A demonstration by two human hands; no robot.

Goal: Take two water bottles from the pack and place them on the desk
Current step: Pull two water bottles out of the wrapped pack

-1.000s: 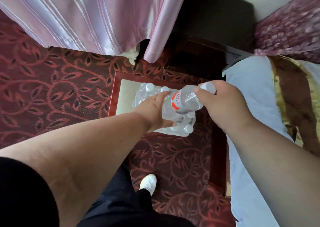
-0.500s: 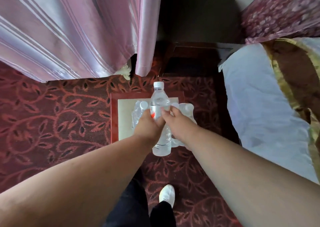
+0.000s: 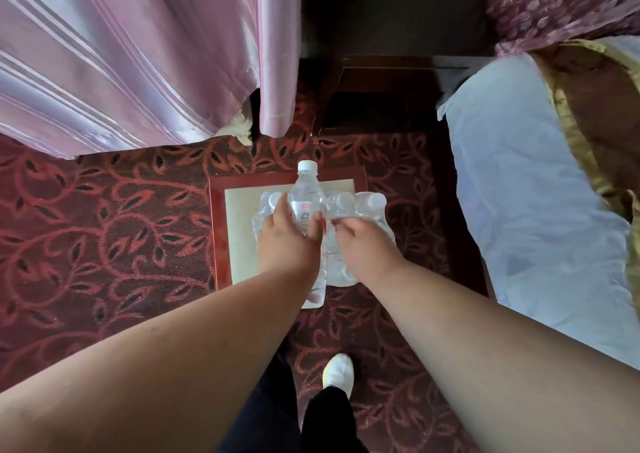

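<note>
**Second bottle out of the shrink-wrap: what I'd do here**

Biggest thing first: the pink curtain (image 3: 138, 54) fills 10 to 11 o'clock, the bed (image 3: 526, 210) runs down the 3 o'clock side, and patterned red carpet (image 3: 86, 227) covers the floor. Dead centre sits a low red-framed stand (image 3: 239, 241), and the plastic-wrapped pack of water bottles (image 3: 360, 203) is on top of it.

The left hand (image 3: 287, 234) is wrapped around one free water bottle (image 3: 306, 193), cap pointing to 12 o'clock, so that one looks to be out. The right hand (image 3: 363, 241) rests on the pack just to the 3 o'clock side, fingers curled into the wrap, not clamped on anything that I can tell.

My take: keep the first bottle out of the way and pinch a neck under its cap. Pull straight up through the torn film. Yanking sideways could drag the whole pack off the stand. No desk in view yet.
</note>
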